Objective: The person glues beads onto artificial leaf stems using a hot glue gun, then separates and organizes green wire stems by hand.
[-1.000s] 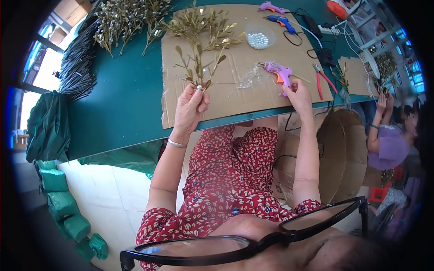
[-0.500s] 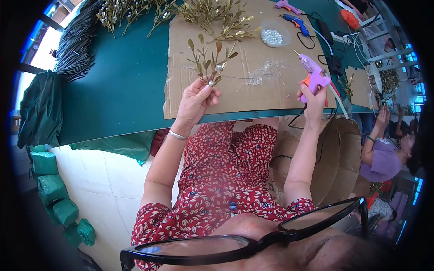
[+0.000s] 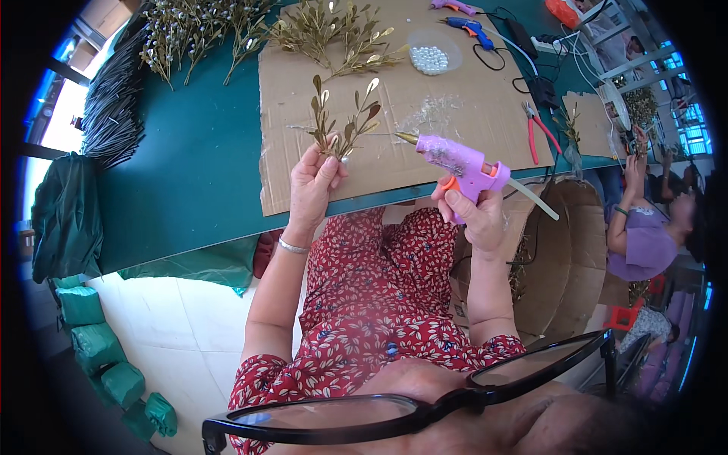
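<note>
The left hand [image 3: 315, 182] holds a small gold-leaf sprig [image 3: 343, 121] upright, its fingers and thumb pinched together on the lower stems, so the leaves fan out above the knuckles. The sprig hangs over the near part of a brown cardboard sheet [image 3: 470, 114] that lies on a dark green table [image 3: 189, 159]. A thin silver bracelet [image 3: 291, 246] circles the left wrist.

The right hand [image 3: 474, 216] is wrapped around the handle of a purple hot glue gun [image 3: 459, 161], fingers closed on the grip, one finger by the orange trigger. The gun points left, its brass nozzle just beside the sprig's right-hand leaves; whether the tip touches them cannot be told. A pale glue stick juts out of the gun's back end, toward the right.

On the far part of the cardboard lie more gold-leaf sprigs [image 3: 334, 34] in a loose pile, and to their right a clear dish of white pearl beads [image 3: 432, 57]. Farther right, a blue glue gun [image 3: 466, 26] rests with a black cord looping beside it. Red-handled pliers [image 3: 540, 130] lie near the cardboard's right edge. At the far left of the table sit bunches of pearl-tipped stems [image 3: 193, 34] and a bundle of dark wires [image 3: 114, 106].

On the right, another person in a purple top [image 3: 644, 243] works at the same table. A round cardboard drum [image 3: 569, 258] stands just right of the holder's right forearm.
</note>
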### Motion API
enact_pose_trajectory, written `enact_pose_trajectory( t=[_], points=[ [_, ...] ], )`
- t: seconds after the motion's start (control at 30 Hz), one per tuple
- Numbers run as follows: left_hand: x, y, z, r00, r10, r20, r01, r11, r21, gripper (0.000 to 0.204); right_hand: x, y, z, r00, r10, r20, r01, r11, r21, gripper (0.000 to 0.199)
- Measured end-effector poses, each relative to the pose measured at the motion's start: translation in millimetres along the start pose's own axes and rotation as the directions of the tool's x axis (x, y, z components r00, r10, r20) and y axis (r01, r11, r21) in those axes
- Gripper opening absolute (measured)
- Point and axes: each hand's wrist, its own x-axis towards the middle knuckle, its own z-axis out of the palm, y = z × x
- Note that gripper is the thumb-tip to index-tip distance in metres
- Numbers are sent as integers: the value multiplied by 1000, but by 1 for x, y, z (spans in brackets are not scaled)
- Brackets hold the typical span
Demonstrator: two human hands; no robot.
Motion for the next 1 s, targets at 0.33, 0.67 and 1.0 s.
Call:
enact_pose_trajectory(
  t=[0.33, 0.67, 1.0],
  points=[
    [-1, -2, 5, 991, 117, -71, -98, 969, 228, 45, 3, 6, -2, 999, 33, 17, -32, 998, -53, 17],
    [-1, -2, 11, 986, 158, -59, -134, 946, 296, 47, -1, 5, 0, 998, 59, 37, -59, 998, 24, 17],
    [-6, 8, 11, 983, 179, -27, -165, 948, 273, 47, -2, 10, -2, 998, 50, -24, -49, 998, 24, 20]
  ],
)
